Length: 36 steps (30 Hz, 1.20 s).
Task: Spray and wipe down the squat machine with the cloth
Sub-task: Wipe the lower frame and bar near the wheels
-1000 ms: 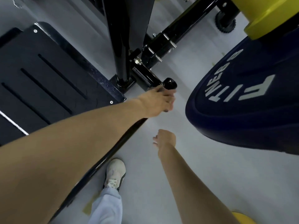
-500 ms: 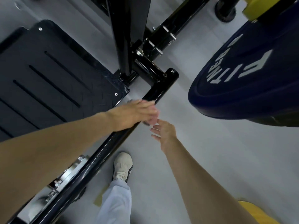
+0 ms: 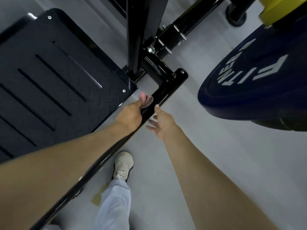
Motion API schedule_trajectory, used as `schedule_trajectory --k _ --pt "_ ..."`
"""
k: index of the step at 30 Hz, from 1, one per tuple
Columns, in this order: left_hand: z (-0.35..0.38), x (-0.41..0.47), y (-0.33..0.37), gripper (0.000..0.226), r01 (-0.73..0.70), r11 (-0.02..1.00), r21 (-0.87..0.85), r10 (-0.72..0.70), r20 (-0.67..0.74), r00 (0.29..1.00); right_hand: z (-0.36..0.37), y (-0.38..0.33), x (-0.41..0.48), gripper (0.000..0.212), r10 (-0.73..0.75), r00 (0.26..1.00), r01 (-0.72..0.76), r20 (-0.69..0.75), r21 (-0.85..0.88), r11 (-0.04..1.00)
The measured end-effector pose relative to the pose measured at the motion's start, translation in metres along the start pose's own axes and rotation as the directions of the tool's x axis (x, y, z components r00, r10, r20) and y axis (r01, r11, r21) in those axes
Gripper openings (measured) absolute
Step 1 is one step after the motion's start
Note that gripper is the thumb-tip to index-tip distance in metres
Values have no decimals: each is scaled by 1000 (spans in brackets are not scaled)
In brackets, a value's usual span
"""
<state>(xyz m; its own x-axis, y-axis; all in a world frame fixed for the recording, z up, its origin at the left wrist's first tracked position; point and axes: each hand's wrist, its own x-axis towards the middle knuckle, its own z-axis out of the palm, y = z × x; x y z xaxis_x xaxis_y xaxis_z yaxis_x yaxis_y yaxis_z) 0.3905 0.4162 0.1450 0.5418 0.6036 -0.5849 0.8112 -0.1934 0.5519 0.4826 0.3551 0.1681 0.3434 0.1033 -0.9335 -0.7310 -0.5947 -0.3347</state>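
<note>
Pinching the small pink cloth point(image 3: 146, 100), my left hand point(image 3: 131, 113) presses it onto the glossy black frame tube point(image 3: 167, 90) to wipe; right hand point(image 3: 163, 124) spread just beside that tube.

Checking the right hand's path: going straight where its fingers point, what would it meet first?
Likely the black base bar, just beside the left hand gripping the cloth; depth is unclear.

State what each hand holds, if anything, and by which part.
The left hand grips the cloth by one bunched end; the rest sticks out beyond it over the black frame bar. The right hand is open and holds nothing.
</note>
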Motion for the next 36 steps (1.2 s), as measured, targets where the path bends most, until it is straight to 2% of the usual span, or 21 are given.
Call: schedule_trajectory --k 3,5,8,11,13,15,18,21,23,25,28,31,33,36 --pt "-6 39 30 49 -34 993 -113 39 42 998 12 -6 3 29 53 999 -53 -9 26 998" --pt "-7 62 61 51 33 980 -197 -26 41 999 10 -4 5 28 71 997 -70 -25 44 997" --pt "-6 68 79 50 119 978 -173 -124 -17 992 2 1 9 25 95 995 -96 16 111 989" --pt "5 49 46 58 9 988 -157 -11 -14 1000 -4 1 10 28 75 994 -87 83 156 984" --pt "9 33 18 51 -57 983 -177 54 -25 998 -7 3 12 35 49 995 -63 85 161 985" --pt "12 1 -8 55 -170 980 -104 166 -45 985 -6 6 11 37 23 997 -33 70 142 989" --pt "17 -70 -64 80 -365 924 112 370 -33 928 -2 20 6 38 5 999 -15 53 191 981" --pt "20 -117 -117 84 -562 728 392 586 70 807 4 39 -1 42 8 998 -23 66 232 972" --pt "11 -111 -118 87 -615 640 460 626 152 765 6 49 -5 44 5 998 -19 63 229 973" --pt "1 -90 -99 90 -622 660 421 602 199 774 6 58 -8 44 7 999 -15 39 204 979" --pt "-10 -41 -48 76 -626 703 339 560 279 780 2 67 -8 45 6 1000 -6 -1 185 983" --pt "-15 -18 -5 74 -571 701 427 470 326 820 -7 72 -11 52 26 1000 -23 -9 193 981" --pt "-9 -24 -11 75 -561 717 413 502 251 827 -12 77 -15 54 29 1000 -29 2 208 978" --pt "7 -60 -58 83 -544 789 285 534 119 837 -13 86 -19 56 28 999 -32 24 215 976"
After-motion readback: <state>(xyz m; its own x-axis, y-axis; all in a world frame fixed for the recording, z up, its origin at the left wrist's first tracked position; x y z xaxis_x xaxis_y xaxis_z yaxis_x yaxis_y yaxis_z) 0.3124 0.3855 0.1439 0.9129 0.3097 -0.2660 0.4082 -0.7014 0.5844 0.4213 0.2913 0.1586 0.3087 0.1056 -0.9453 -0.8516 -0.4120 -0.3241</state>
